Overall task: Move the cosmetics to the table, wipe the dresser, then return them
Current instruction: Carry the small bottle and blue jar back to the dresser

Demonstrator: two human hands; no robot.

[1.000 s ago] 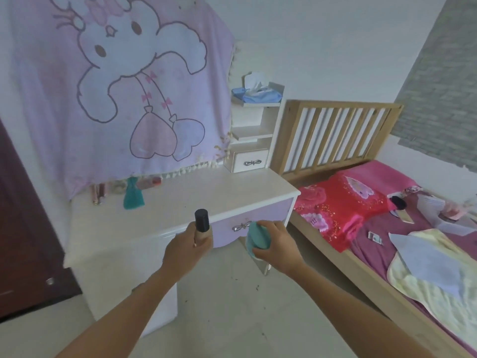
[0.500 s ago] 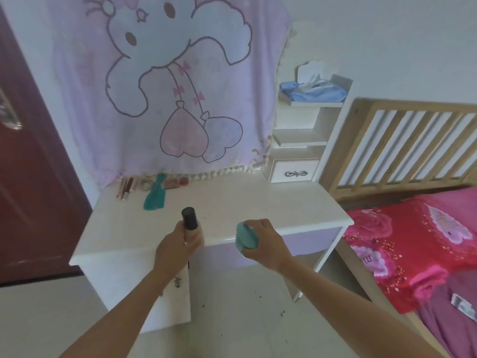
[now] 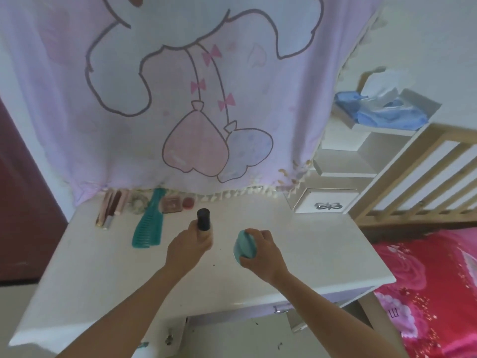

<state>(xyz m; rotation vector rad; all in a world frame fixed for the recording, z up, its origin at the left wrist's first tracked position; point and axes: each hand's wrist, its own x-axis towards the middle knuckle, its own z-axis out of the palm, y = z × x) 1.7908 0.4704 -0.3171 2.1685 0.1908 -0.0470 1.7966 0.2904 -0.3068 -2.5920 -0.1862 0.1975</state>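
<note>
My left hand (image 3: 188, 248) grips a beige bottle with a black cap (image 3: 204, 220), upright above the middle of the white dresser top (image 3: 309, 249). My right hand (image 3: 260, 254) holds a round teal compact (image 3: 244, 245) just right of it. At the back left of the dresser lie pink tubes (image 3: 111, 208), a hair tie (image 3: 138, 204), a teal comb (image 3: 149, 226), a square brown compact (image 3: 171, 204) and a small red pot (image 3: 188, 202).
A pink cartoon cloth (image 3: 196, 99) hangs over the back of the dresser. A small white shelf unit (image 3: 343, 164) with a drawer (image 3: 326, 205) and a blue tissue pack (image 3: 382, 112) stands at the right. A wooden bed frame (image 3: 423, 182) with red bedding (image 3: 433, 293) is beyond.
I have come closer to the dresser and look more down on it. Both hands, still holding the bottle and the compact, have moved from the front edge over the dresser top.
</note>
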